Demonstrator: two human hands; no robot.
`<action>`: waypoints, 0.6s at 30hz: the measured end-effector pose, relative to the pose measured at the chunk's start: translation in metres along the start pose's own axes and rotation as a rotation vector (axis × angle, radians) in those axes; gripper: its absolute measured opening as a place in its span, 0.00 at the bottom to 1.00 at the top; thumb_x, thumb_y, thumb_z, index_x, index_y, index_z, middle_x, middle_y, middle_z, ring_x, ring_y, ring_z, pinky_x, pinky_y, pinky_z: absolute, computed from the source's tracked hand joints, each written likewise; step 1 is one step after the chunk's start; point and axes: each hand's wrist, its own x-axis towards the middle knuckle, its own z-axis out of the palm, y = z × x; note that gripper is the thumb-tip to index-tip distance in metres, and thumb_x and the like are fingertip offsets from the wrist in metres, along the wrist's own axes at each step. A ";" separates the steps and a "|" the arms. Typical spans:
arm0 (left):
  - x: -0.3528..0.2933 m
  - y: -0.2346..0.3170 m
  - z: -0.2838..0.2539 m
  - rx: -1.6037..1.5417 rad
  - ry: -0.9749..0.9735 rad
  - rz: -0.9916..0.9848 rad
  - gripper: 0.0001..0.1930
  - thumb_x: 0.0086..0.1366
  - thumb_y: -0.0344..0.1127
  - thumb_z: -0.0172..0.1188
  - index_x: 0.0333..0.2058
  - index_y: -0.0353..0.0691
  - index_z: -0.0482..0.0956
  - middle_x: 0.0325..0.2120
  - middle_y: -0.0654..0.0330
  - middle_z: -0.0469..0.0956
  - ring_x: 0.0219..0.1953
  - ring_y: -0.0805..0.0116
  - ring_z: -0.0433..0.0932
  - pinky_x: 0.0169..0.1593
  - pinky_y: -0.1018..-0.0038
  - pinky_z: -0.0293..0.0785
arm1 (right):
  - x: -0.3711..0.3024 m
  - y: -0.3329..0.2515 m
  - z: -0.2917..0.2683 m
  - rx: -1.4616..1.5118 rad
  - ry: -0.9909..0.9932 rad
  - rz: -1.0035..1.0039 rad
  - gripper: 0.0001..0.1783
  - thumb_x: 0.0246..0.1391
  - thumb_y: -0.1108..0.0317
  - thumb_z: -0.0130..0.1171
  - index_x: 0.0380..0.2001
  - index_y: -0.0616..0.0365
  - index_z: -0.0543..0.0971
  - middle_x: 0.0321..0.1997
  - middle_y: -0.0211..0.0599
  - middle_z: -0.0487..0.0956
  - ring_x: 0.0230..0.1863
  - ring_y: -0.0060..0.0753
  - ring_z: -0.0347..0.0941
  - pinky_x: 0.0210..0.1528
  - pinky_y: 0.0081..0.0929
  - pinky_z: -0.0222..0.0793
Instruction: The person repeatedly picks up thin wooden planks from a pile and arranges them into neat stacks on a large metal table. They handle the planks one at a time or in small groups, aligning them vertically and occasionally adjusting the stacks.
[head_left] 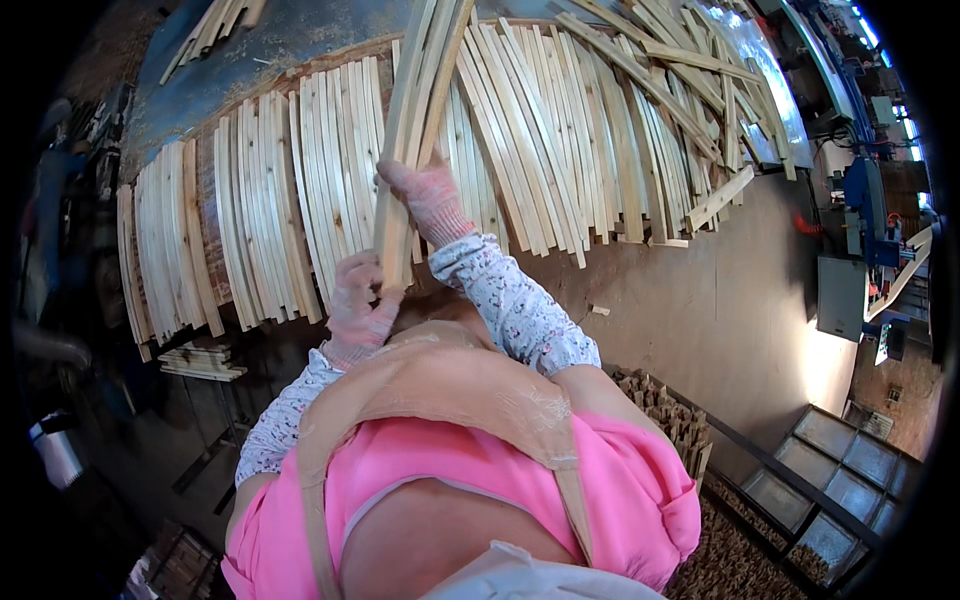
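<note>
Holding the wood strips [405, 130] lengthwise, far end over the counter [300, 38]. My right fingers [402, 178] wrap them firmly; left fingers [352, 274] half-curled at the near end, grip unclear. I should square the ends before loosening.

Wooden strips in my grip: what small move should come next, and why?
Perhaps squeeze the held wooden strips closer together: they fan apart away from you, while your right hand grips them and your left hand is by their near ends.
</note>
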 end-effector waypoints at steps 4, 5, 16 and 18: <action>0.046 0.031 0.012 0.250 -0.143 -0.114 0.42 0.57 0.45 0.78 0.64 0.33 0.67 0.54 0.46 0.75 0.65 0.47 0.72 0.65 0.55 0.72 | -0.019 0.004 -0.014 -0.144 0.046 -0.156 0.44 0.50 0.69 0.77 0.67 0.62 0.65 0.48 0.43 0.81 0.44 0.34 0.82 0.48 0.33 0.84; 0.070 0.049 0.013 0.384 -0.262 -0.188 0.42 0.56 0.44 0.78 0.64 0.34 0.68 0.55 0.46 0.75 0.66 0.45 0.70 0.67 0.53 0.70 | -0.019 0.011 -0.013 -0.183 0.074 -0.209 0.46 0.50 0.68 0.77 0.68 0.62 0.64 0.48 0.42 0.81 0.44 0.34 0.82 0.48 0.33 0.83; 0.148 0.033 0.037 0.036 -0.393 -0.221 0.53 0.57 0.38 0.70 0.77 0.45 0.50 0.55 0.43 0.80 0.52 0.45 0.85 0.59 0.57 0.82 | -0.037 -0.082 -0.101 -1.042 0.155 -0.602 0.54 0.50 0.60 0.79 0.76 0.52 0.62 0.55 0.45 0.79 0.59 0.48 0.76 0.68 0.46 0.71; 0.160 0.008 0.021 0.052 -0.453 -0.091 0.53 0.55 0.35 0.66 0.79 0.47 0.50 0.53 0.43 0.81 0.51 0.49 0.86 0.59 0.59 0.83 | -0.050 -0.128 -0.132 -1.579 0.172 -0.966 0.54 0.46 0.56 0.81 0.75 0.48 0.66 0.60 0.44 0.76 0.64 0.49 0.72 0.72 0.52 0.66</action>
